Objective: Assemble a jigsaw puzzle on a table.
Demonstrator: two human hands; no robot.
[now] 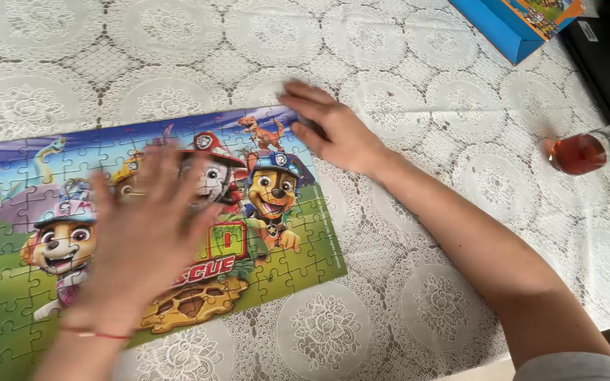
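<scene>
- The puzzle (277,233) is laid flat on the tablecloth (460,212), long axis running left to right.
- The left hand (146,233), open and blurred, is spread over its middle.
- The right hand (330,127), fingers open, is pressed on its top right corner; nothing is gripped.

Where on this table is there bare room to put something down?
Bare lace tablecloth lies between the puzzle and the glass of tea, and along the far edge left of the blue box. Crowded: both hands, left hand and right hand, on the puzzle.
</scene>
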